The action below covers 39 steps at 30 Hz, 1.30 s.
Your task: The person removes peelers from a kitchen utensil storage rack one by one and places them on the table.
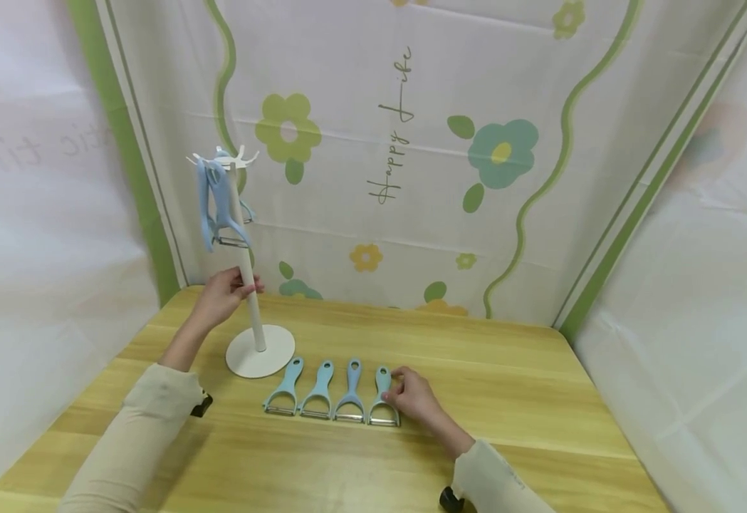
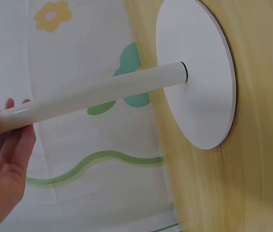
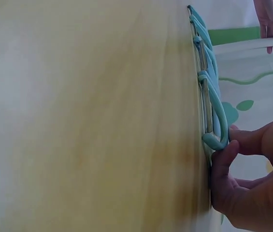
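My left hand (image 1: 219, 296) grips the white pole (image 1: 253, 311) of a stand, fingers behind it and thumb in front. The pole rises from a round white base (image 2: 194, 111) on the table. Several light blue peelers (image 1: 222, 203) hang from white hooks (image 1: 240, 162) at its top, partly overlapping. To the right of the base, peelers lie in a row, handles pointing away from me. At the row's right end, my right hand (image 1: 416, 397) pinches the last peeler (image 1: 382, 380) with thumb and forefinger near its neck. That peeler lies close against the wooden surface.
Left of it in the row lie a bluer peeler (image 1: 353, 377) and two pale blue ones, the nearer peeler (image 1: 323, 377) and the end peeler (image 1: 291, 375). Behind the wooden table (image 1: 476, 399) hangs a flowered white curtain (image 1: 347, 92), with more cloth at both sides.
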Each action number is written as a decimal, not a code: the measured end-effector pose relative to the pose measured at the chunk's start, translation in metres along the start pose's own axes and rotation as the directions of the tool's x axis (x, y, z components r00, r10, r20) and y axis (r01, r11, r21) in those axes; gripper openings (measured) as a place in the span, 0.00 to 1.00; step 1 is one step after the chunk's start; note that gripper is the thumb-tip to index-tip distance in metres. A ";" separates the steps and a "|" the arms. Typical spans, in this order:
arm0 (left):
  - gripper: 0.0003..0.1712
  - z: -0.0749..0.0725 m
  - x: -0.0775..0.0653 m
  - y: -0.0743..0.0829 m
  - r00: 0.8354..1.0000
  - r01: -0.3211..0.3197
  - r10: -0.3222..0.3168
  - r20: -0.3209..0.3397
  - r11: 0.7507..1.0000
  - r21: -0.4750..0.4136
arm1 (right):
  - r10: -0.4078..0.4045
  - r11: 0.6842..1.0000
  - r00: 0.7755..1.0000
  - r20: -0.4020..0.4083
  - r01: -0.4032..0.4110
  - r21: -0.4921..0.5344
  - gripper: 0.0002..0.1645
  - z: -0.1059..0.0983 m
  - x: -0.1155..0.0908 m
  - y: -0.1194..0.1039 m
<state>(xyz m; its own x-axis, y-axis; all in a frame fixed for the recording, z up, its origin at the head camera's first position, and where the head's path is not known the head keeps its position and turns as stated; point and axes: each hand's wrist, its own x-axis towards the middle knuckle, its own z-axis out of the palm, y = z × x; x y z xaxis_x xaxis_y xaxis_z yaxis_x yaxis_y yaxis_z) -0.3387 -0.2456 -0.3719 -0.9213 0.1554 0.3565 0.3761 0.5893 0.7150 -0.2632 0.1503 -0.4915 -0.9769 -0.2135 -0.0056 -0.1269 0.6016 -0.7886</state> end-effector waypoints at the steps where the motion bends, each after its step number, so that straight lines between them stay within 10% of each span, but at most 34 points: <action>1: 0.13 0.000 0.000 -0.001 1.000 -0.008 0.008 0.011 1.000 -0.017 | 0.003 1.000 1.000 0.009 -0.003 0.000 0.32 -0.001 0.000 0.000; 8: 0.12 0.001 0.002 -0.003 0.999 0.003 0.000 0.035 0.996 -0.086 | 0.024 0.999 0.999 0.036 -0.025 0.025 0.33 -0.007 0.004 0.001; 18: 0.11 0.009 0.002 -0.004 0.993 0.020 -0.024 -0.113 0.999 -0.040 | 0.034 0.997 0.996 0.081 -0.039 0.064 0.35 -0.011 0.005 0.002; 28: 0.08 0.013 0.001 -0.005 0.954 0.006 0.004 -0.301 0.999 0.033 | 0.062 0.993 0.993 0.098 -0.071 0.094 0.35 -0.016 0.008 -0.003; 39: 0.10 0.009 -0.004 -0.002 0.957 0.066 -0.056 -0.285 0.997 0.026 | 0.067 0.992 0.993 0.100 -0.077 0.098 0.35 -0.019 0.011 -0.006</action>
<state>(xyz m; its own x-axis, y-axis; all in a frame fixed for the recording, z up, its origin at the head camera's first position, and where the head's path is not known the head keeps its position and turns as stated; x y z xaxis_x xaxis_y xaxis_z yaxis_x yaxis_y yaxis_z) -0.3367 -0.2400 -0.3802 -0.8745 -0.1102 0.4724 0.3117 0.6186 0.7212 -0.2759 0.1588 -0.4754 -0.9612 -0.2485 -0.1201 -0.0338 0.5378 -0.8424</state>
